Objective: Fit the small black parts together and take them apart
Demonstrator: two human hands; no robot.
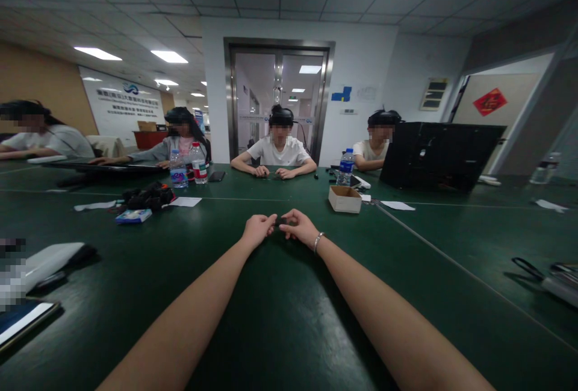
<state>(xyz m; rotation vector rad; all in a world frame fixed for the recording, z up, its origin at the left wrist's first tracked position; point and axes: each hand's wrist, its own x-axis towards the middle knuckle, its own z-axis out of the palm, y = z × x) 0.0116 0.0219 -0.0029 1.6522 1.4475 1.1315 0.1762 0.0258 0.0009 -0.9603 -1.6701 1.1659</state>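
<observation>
Both my arms stretch out over the dark green table (280, 319). My left hand (258, 228) and my right hand (298, 226) meet at the middle, fingers curled and pinched together on a small dark object (279, 221) held between them. What that object is I cannot make out. A bracelet sits on my right wrist (318, 241).
A small cardboard box (344, 199) stands ahead to the right, water bottles (197, 164) and a pile of dark items (147, 197) to the left. An open laptop (438, 156) is at the right. Several people sit along the far side; a phone (22, 319) lies near left.
</observation>
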